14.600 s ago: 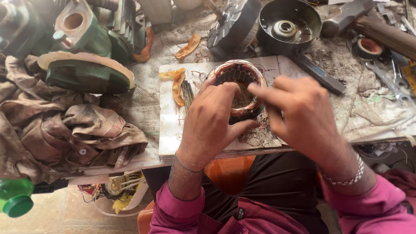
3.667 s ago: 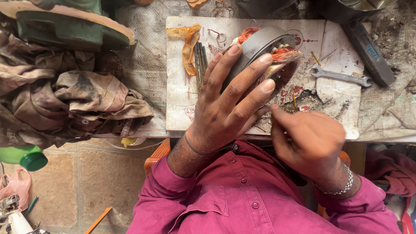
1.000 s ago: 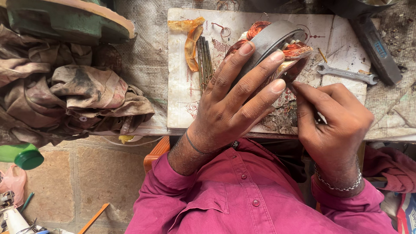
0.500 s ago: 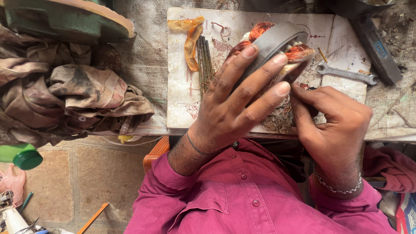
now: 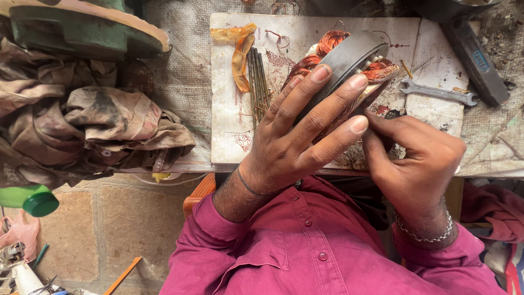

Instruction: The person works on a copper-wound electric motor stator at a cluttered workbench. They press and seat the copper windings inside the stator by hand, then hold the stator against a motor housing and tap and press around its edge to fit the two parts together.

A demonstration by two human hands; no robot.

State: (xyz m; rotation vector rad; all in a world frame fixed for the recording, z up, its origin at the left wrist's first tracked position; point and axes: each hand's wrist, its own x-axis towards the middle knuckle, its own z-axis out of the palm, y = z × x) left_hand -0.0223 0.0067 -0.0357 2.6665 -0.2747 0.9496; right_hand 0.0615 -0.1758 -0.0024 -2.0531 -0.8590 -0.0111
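Cluttered repair bench w/ a stained white board (image 5: 229, 125) as work surface: a person in a magenta shirt is tilting a motor stator (image 5: 349, 60), its copper windings showing at both ends, up on edge over the board. Left hand (image 5: 297, 136) is wrapping around the stator's grey steel body, fingers spread and pressing. Right hand (image 5: 417, 158) is curling at the lower rim, fingertips pinched inward; whether they're gripping wire or a small tool can't be told.

Judgement: work here is going best w/ the left hand bracing the core steady while the right is pulling gently, so the thin copper isn't kinking.

Nearby are lying a spanner (image 5: 436, 93), thin rods (image 5: 257, 76), orange insulation strips (image 5: 237, 52), and oily rags (image 5: 103, 125). Stator's bore and lower face are hiding behind the hands; a dark tool (image 5: 475, 60) at top right is getting cut off by the frame edge.
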